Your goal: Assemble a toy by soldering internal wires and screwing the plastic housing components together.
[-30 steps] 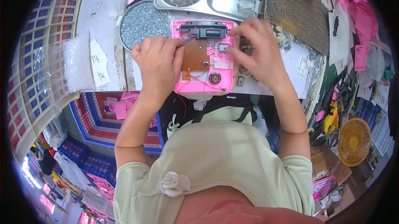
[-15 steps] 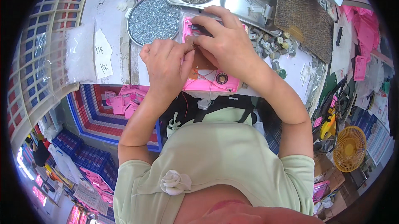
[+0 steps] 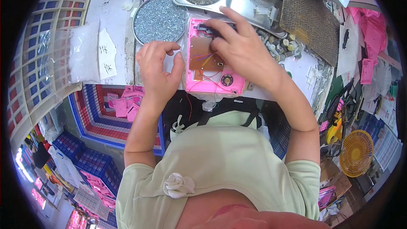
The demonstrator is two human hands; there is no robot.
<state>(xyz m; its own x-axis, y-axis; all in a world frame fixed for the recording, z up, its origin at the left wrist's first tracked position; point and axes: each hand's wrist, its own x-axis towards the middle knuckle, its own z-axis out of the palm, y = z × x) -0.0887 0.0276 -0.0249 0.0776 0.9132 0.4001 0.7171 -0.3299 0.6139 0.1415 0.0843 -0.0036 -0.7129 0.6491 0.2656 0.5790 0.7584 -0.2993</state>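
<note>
On the bench in front of me lies a pink plastic housing (image 3: 191,76) with a brown circuit board (image 3: 201,46) in it. Thin red, yellow and purple wires cross the board, and a round dark speaker-like part (image 3: 227,80) sits in the near right corner. My right hand (image 3: 246,48) reaches over the housing's right side, fingers spread and bent. One fingertip is by a dark part (image 3: 205,28) at the far end; the thumb side is hidden. Left of the housing, apart from it, my left hand (image 3: 159,70) is open, fingers curled and thumb away from them.
A round pan of small silvery metal pieces (image 3: 159,19) stands behind my left hand. Beyond the housing is a metal compartment tray (image 3: 237,6) with small parts. Loose small parts (image 3: 277,46) lie right of it. A clear plastic bag (image 3: 82,55) is at left; pink pieces (image 3: 125,103) fill a crate below.
My left hand has come off the board and moved left. My right hand has shifted slightly right, and the fingers of both hands have parted, so more of the board and wires shows.
</note>
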